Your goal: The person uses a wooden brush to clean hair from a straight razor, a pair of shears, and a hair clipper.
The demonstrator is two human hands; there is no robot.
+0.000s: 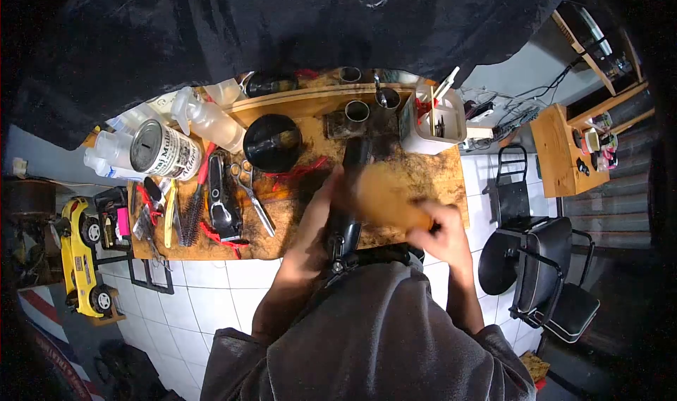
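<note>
My right hand (446, 236) is closed around the handle end of a brush with tan bristles (384, 196), which is smeared by motion. Beside it, my left hand (314, 221) wraps a long black tool (345, 228) held upright in front of my body; its exact kind is hard to make out. The brush head is close to this tool, perhaps touching it. Loose dark hair lies over the wooden table (437, 179) under both hands. Left of my hands are scissors (255, 198), a black hair clipper (224, 207) and a black bowl (273, 144).
A round hairbrush (192, 214), a yellow-handled razor (170, 214), spray bottle (211, 122) and labelled tin (162, 151) crowd the table's left. A white container (431, 130) and metal cup (357, 110) stand at the back. Black chairs (543, 267) are at right.
</note>
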